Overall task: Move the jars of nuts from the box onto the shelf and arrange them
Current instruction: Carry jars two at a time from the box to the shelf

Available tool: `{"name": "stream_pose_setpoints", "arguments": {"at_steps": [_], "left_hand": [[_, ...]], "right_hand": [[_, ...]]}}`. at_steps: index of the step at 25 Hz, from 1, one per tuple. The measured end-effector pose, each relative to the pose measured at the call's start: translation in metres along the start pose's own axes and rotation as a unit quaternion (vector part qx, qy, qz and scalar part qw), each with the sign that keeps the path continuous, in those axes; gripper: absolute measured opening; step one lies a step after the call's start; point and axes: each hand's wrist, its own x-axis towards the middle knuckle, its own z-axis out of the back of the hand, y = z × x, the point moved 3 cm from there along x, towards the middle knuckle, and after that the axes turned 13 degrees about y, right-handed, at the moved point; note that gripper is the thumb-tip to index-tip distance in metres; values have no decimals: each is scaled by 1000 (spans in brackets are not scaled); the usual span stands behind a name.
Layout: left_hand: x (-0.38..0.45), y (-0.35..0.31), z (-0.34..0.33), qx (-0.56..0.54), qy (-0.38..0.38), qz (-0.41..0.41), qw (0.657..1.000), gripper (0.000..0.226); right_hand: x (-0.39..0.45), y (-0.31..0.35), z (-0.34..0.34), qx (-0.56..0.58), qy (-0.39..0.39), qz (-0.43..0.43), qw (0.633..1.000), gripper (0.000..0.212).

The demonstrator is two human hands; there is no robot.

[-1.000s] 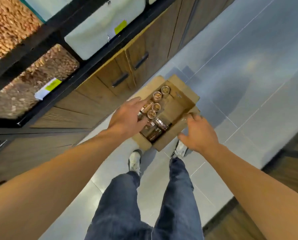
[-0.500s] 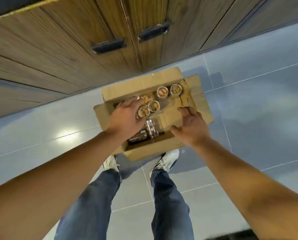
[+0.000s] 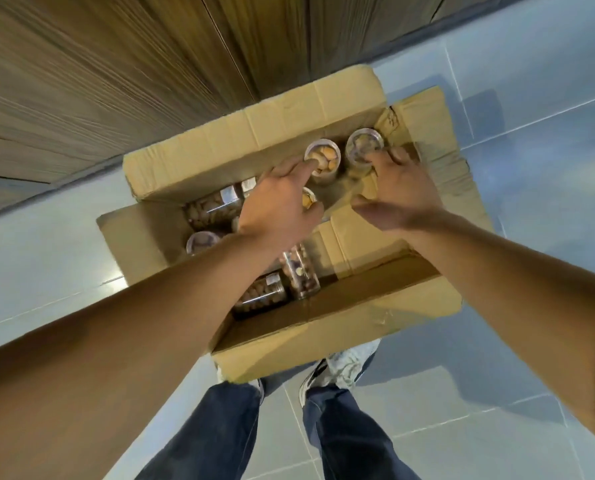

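An open cardboard box (image 3: 254, 133) stands on the floor by my feet and holds several clear jars of nuts. Two upright jars stand in its far right corner: one with pale nuts (image 3: 327, 157) and one beside it (image 3: 360, 143). My left hand (image 3: 278, 202) reaches over the box, fingers spread, its index fingertip touching the pale-nut jar's lid. My right hand (image 3: 400, 188) lies with its fingertips on the other jar's rim, thumb stretched away from it. More jars lie on their sides (image 3: 213, 209) (image 3: 301, 271), partly hidden by my left forearm.
Wooden cabinet doors (image 3: 116, 81) rise right behind the box. Grey tiled floor (image 3: 531, 168) lies all around it. My legs in jeans (image 3: 344, 438) and my shoes (image 3: 344, 368) stand just at the box's near edge.
The view has dropped closer to the box. Both hands moved from the box's middle and near flap to the two upright jars in the far right corner.
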Motion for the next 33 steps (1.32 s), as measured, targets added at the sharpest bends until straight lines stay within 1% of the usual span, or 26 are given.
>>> {"name": "stream_pose_setpoints", "arguments": {"at_steps": [3,6,9,11,14,17,19,22,24,26,29,33], "left_hand": [[34,15,-24,2,-19,-9,1000,62],[66,20,-44,15,-26,-20,999,63],[89,24,-60,32,-36,-38,998,68],[96,26,-70,70,-47,-27,996,74],[104,25,-74,115,-67,23,991,81],[107,24,-71,131,-73,38,988,73],[101,24,-71,110,-31,32,993,68],[87,26,-59,34,34,34,998,67],[75,20,-35,11,47,8,999,68],[59,8,-8,12,50,-33,998,66],[13,-32,54,30,41,-84,995,57],[-73,-113,147,30,80,-140,986,65]], "right_hand": [[41,-10,-12,-8,-36,23,999,70],[73,-20,-20,-45,-65,38,996,64],[92,-28,-34,-92,-77,36,992,67],[95,-28,-44,-123,-110,13,986,71],[94,-26,-45,-147,-153,-28,977,67],[97,-23,-44,-122,-139,-33,982,61],[90,-23,-48,-71,-114,-27,991,59],[58,-28,-43,14,-91,-24,995,62],[25,-27,-30,39,-78,-16,996,67],[-12,-21,-13,49,-86,-27,995,66],[-89,1,23,109,-122,-71,984,64],[-209,43,78,168,-172,-110,964,64]]}}
